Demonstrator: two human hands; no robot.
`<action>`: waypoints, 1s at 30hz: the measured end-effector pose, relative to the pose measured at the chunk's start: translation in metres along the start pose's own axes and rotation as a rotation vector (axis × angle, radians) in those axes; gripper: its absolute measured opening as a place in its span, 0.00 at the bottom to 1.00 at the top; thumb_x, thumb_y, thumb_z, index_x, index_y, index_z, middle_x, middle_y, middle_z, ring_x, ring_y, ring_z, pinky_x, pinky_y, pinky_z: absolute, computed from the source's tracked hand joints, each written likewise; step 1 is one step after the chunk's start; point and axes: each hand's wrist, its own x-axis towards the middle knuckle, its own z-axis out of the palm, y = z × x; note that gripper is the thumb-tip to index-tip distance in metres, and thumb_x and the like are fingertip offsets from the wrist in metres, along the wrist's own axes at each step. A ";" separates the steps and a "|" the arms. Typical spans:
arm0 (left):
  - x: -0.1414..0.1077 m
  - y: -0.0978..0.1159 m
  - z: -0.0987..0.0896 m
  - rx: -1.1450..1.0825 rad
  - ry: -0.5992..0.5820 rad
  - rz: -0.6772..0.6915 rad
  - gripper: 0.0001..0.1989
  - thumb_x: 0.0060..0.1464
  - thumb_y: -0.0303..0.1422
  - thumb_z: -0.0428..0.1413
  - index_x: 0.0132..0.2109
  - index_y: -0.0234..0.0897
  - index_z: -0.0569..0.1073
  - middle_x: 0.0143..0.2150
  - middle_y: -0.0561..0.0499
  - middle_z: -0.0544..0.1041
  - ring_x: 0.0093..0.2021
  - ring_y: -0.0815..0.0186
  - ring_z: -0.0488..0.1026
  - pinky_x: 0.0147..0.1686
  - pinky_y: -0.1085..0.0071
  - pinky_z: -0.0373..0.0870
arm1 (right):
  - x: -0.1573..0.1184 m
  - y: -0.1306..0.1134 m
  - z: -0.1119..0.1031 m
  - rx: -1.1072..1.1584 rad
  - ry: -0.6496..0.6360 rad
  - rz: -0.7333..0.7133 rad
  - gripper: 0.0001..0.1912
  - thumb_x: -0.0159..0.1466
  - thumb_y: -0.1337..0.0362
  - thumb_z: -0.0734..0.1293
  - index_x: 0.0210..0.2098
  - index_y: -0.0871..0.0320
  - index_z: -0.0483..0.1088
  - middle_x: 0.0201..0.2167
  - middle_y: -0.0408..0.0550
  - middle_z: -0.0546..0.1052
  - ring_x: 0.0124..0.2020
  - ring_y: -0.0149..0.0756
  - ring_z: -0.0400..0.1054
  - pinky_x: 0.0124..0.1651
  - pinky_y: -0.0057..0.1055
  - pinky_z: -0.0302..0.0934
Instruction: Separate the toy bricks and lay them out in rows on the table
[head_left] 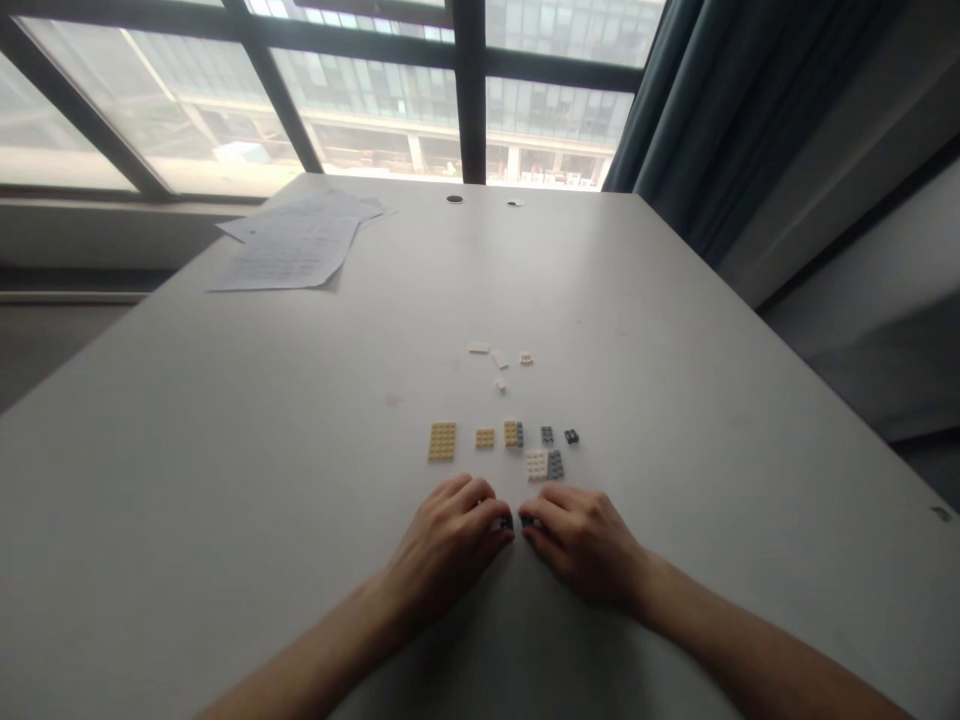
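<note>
My left hand [461, 525] is closed on a small dark brick [506, 522], low at the middle of the table. Facing it, my right hand [581, 535] pinches another small dark piece [526, 520], with a narrow gap between the two. Just beyond the hands lies a white and grey studded piece [544, 465]. Behind that runs a row: a tan plate [442, 441], a smaller tan plate [484, 438], a tan and grey piece [514, 433], a dark grey piece [547, 435] and a dark piece [571, 437]. Fingers partly hide both held pieces.
Farther back on the white table [300, 400] lie small white pieces [478, 348], [499, 358] among them. Printed papers [292, 245] lie at the back left. Two round holes, one at the back middle [454, 199], sit near the window. A dark curtain [720, 120] hangs at the right.
</note>
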 end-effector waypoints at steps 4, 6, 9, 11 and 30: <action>-0.001 -0.002 0.003 -0.024 0.038 0.030 0.04 0.58 0.32 0.55 0.35 0.39 0.74 0.32 0.50 0.72 0.35 0.64 0.67 0.37 0.67 0.66 | 0.001 -0.001 0.003 0.036 0.017 0.025 0.07 0.66 0.62 0.62 0.38 0.56 0.71 0.32 0.46 0.73 0.33 0.34 0.68 0.37 0.28 0.60; -0.001 -0.004 0.003 -0.052 0.046 0.034 0.04 0.57 0.34 0.56 0.37 0.39 0.74 0.32 0.50 0.73 0.35 0.64 0.68 0.37 0.67 0.67 | 0.000 -0.001 0.003 0.062 0.026 0.034 0.07 0.66 0.61 0.62 0.39 0.55 0.71 0.33 0.46 0.73 0.34 0.34 0.68 0.38 0.28 0.60; -0.002 -0.009 -0.002 -0.127 0.057 -0.006 0.08 0.55 0.35 0.58 0.42 0.39 0.73 0.35 0.49 0.73 0.37 0.63 0.69 0.38 0.67 0.68 | -0.001 0.000 0.003 0.100 0.045 0.037 0.10 0.65 0.61 0.64 0.45 0.54 0.70 0.37 0.46 0.74 0.36 0.34 0.69 0.41 0.28 0.62; -0.002 -0.013 -0.007 -0.177 0.079 -0.066 0.09 0.55 0.35 0.59 0.43 0.39 0.73 0.36 0.49 0.73 0.38 0.64 0.70 0.39 0.68 0.69 | 0.000 0.000 0.003 0.108 0.056 0.041 0.13 0.64 0.59 0.65 0.47 0.54 0.69 0.38 0.47 0.74 0.38 0.35 0.70 0.42 0.29 0.62; -0.005 -0.020 -0.012 -0.192 0.142 -0.067 0.05 0.58 0.33 0.54 0.39 0.39 0.74 0.35 0.50 0.74 0.37 0.66 0.72 0.39 0.70 0.70 | -0.006 0.067 -0.047 0.019 0.305 0.133 0.06 0.64 0.63 0.65 0.38 0.56 0.74 0.34 0.46 0.76 0.32 0.32 0.71 0.37 0.27 0.66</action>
